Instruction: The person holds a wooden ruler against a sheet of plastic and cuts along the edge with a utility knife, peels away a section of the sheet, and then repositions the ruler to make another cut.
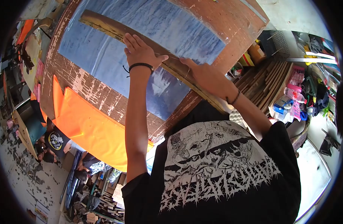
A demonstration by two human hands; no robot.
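A long wooden bar (115, 30) lies slantwise across a blue printed sheet (93, 48) on the worn brown table (108, 87). My left hand (139, 51) presses on the bar, palm down, its fingers stretched out and thumb apart. Further down the bar, toward my body, is my right hand (209, 79). It rests against the bar with its fingers curled together. Something thin seems to show under those fingers, too small to name. A pale crumpled-looking patch marks the sheet below the bar.
Bright orange cloth (91, 128) hangs over the table's left edge. Long wooden strips (266, 84) are stacked at the right, beside pink baskets (296, 76) and a blue container (281, 106). Other people (55, 140) are at the lower left, near piled wood pieces.
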